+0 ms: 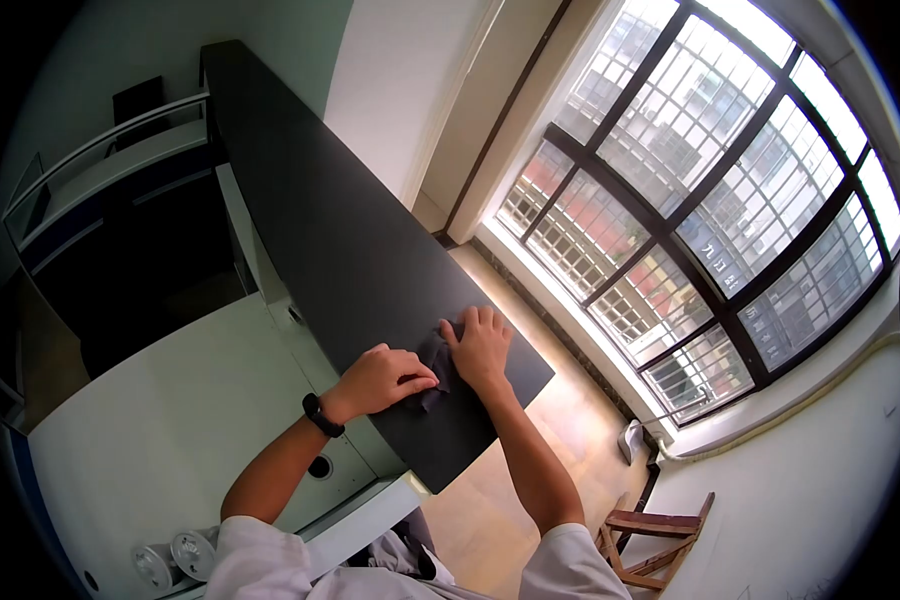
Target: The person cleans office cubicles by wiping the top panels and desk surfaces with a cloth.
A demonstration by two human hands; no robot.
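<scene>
A small dark cloth point(434, 385) lies crumpled on the black top of a long ledge point(370, 270), near its close end. My left hand point(385, 380), with a black band on the wrist, is closed in a pinch on the cloth's left side. On the other side, my right hand point(482, 350) rests on the ledge with its thumb apart from the fingers. That thumb touches the cloth's upper edge. Part of the cloth is hidden by the hands.
A white desk point(200, 410) sits lower on the left, with two clear plastic containers point(175, 555) at its near edge. Beyond the ledge are a tiled floor point(560, 420) and a large barred window point(690, 210). A wooden stool point(655, 530) stands at lower right.
</scene>
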